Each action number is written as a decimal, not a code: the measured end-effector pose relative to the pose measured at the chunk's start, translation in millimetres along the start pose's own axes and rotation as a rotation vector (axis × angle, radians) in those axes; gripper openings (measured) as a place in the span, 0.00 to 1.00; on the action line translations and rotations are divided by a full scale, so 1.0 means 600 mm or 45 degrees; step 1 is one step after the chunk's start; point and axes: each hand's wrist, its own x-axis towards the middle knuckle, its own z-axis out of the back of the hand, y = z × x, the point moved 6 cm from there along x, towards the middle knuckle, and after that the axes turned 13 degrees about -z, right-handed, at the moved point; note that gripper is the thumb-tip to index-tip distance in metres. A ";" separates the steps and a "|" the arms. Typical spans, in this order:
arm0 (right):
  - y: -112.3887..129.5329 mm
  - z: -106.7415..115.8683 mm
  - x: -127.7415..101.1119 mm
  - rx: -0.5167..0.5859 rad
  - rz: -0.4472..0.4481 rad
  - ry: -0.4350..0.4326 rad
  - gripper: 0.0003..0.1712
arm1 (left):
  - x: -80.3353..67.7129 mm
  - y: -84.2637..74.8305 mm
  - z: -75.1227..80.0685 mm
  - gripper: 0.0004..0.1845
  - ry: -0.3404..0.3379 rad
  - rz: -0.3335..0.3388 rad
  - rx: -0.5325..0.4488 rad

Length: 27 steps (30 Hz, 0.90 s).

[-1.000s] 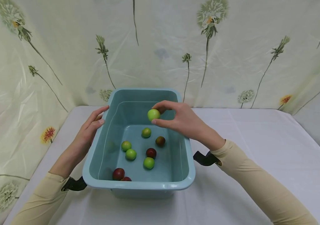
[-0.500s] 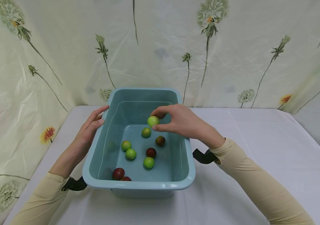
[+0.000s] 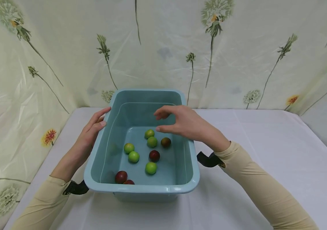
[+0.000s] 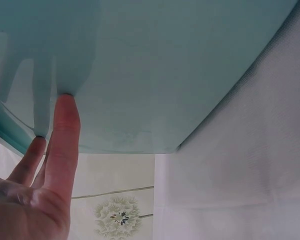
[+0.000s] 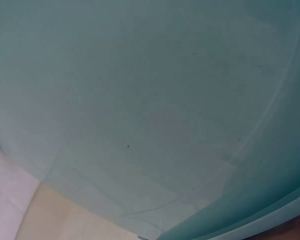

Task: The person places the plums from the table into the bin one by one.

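Observation:
Over the far right part of a blue plastic basin (image 3: 140, 189), my right hand (image 3: 186, 123) holds nothing, its thumb and fingers apart. Just below its fingertips, a round green fruit (image 3: 152, 141) lies on the basin floor beside another green fruit (image 3: 149, 134) and a brownish-red one (image 3: 166, 142). My left hand (image 3: 87, 137) rests against the basin's left side. In the left wrist view, fingertips of the left hand (image 4: 45, 195) touch the basin's outer wall (image 4: 150, 75). The right wrist view is mostly filled by the outer wall (image 5: 140, 110).
Elsewhere on the basin floor lie two green fruits touching (image 3: 133, 157), a dark red one (image 3: 154, 156) and a green one (image 3: 151, 168). Two dark red fruits (image 3: 121, 177) sit by the near wall, one partly hidden. A white cloth (image 3: 252, 143) covers the table; a flower-printed sheet (image 3: 163, 64) hangs behind.
My right hand has lowered and let go of the green fruit, which now lies on the basin floor. A few nearby fruits have shifted slightly. The left hand stays in place.

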 end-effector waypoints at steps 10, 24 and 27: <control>-0.006 0.000 -0.003 0.087 -0.003 -0.035 0.24 | 0.000 0.000 -0.001 0.26 0.007 0.004 -0.008; -0.030 0.041 -0.049 0.241 -0.019 -0.329 0.23 | -0.008 -0.009 0.009 0.27 0.019 0.036 0.082; -0.045 0.052 -0.064 0.216 -0.088 -0.379 0.26 | -0.010 -0.012 0.015 0.27 0.015 0.023 0.128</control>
